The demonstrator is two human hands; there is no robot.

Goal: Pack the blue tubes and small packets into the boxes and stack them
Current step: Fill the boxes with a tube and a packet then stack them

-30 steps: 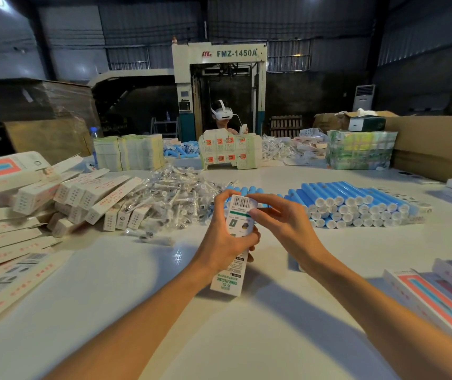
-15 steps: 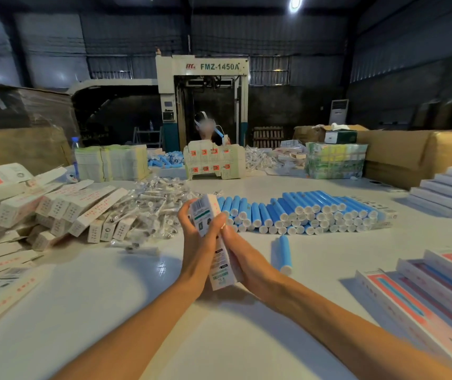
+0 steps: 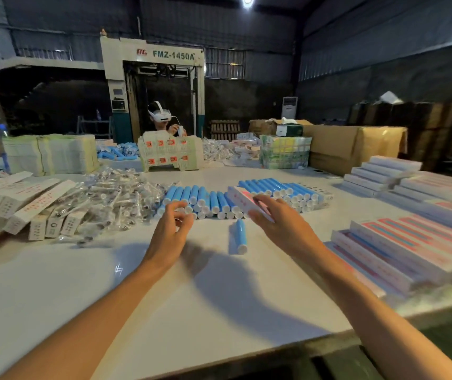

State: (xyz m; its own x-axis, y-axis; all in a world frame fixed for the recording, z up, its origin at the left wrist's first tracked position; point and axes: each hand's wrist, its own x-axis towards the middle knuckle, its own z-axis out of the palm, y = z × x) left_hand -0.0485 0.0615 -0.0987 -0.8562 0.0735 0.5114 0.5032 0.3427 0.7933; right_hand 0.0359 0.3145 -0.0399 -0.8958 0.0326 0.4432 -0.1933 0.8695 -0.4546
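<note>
The right hand [image 3: 282,223], right of centre in the frame, is gripping one end of a white box [image 3: 242,200] with pink print, fingers lying over its top. The box is pointing up and left, over the row of blue tubes [image 3: 200,200], and it is showing blurred. The left hand [image 3: 170,229], just left of centre, is hovering above the table [image 3: 164,297] with its fingers loosely curled and thumb near forefinger, holding nothing that can be seen.

Between the two hands a single blue tube [image 3: 240,235] is lying on the table, its white cap toward the camera. Behind it the tubes are lying side by side in a long row across the middle of the frame, caps forward, with a second layer resting on top at the right end.

Left of the tubes a heap of clear small packets [image 3: 115,196] is spreading toward the frame's left edge, where unpacked white boxes [image 3: 22,204] are leaning in a loose pile. At the right of the frame, packed boxes [image 3: 411,242] with pink and blue stripes are sitting in neat stacks, and more are standing in a stepped stack [image 3: 383,171] behind them.

At the far side of the table another person [image 3: 162,119] wearing a headset is sitting behind a printed display carton [image 3: 170,154]. A machine marked FMZ-1450A [image 3: 164,54] is standing behind that person, and brown cartons [image 3: 356,144] are sitting at upper right.
</note>
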